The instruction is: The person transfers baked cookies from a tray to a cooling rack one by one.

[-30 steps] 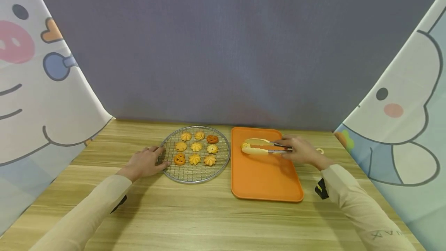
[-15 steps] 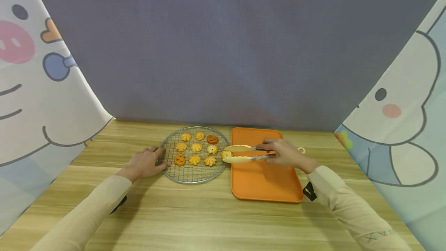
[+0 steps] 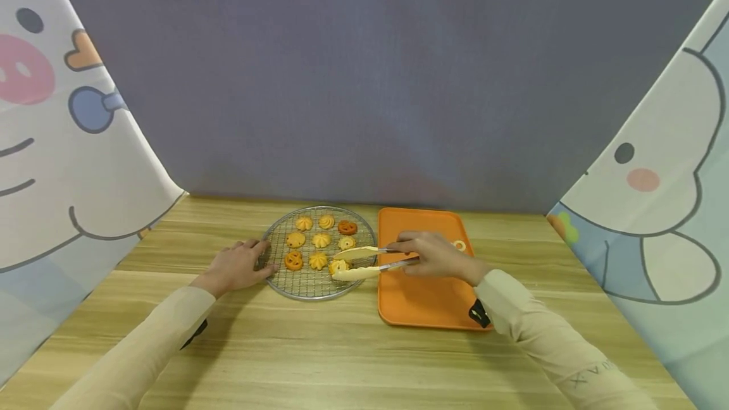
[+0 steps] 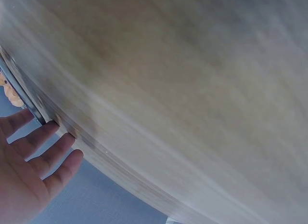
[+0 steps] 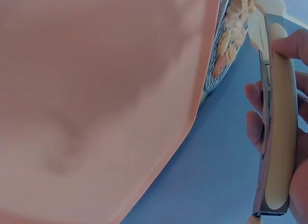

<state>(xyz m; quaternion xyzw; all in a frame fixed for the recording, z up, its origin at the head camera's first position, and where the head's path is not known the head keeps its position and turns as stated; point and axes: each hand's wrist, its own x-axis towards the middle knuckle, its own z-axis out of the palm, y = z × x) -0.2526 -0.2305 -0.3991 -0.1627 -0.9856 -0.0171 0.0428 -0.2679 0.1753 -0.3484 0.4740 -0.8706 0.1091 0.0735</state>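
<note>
In the head view my left hand [image 3: 235, 266] rests at the left rim of a round wire cooling rack [image 3: 307, 286]. Its fingers are spread, and the left wrist view has the fingertips at the metal rim [image 4: 30, 104]. My right hand [image 3: 435, 255] grips a pair of tongs [image 3: 364, 272] with pale cream tips. A yellow cookie [image 3: 340, 266] sits between the tips, over the rack's lower right part, hiding what lies beneath. The right wrist view shows my thumb and fingers around the tongs' cream handle [image 5: 281, 123]. Several cookies [image 3: 321, 240] and pretzel-shaped biscuits [image 3: 293, 260] lie in rows on the rack.
An orange tray [image 3: 427, 302] lies right of the rack, under my right hand. Both stand on a wood-grain table [image 3: 319, 359]. A grey cloth wall [image 3: 364, 81] rises behind, with cartoon-printed panels [image 3: 655, 207] at the sides.
My right hand has carried the tongs and the cookie leftward from above the orange tray to above the rack's lower right part. My left hand has stayed at the rim.
</note>
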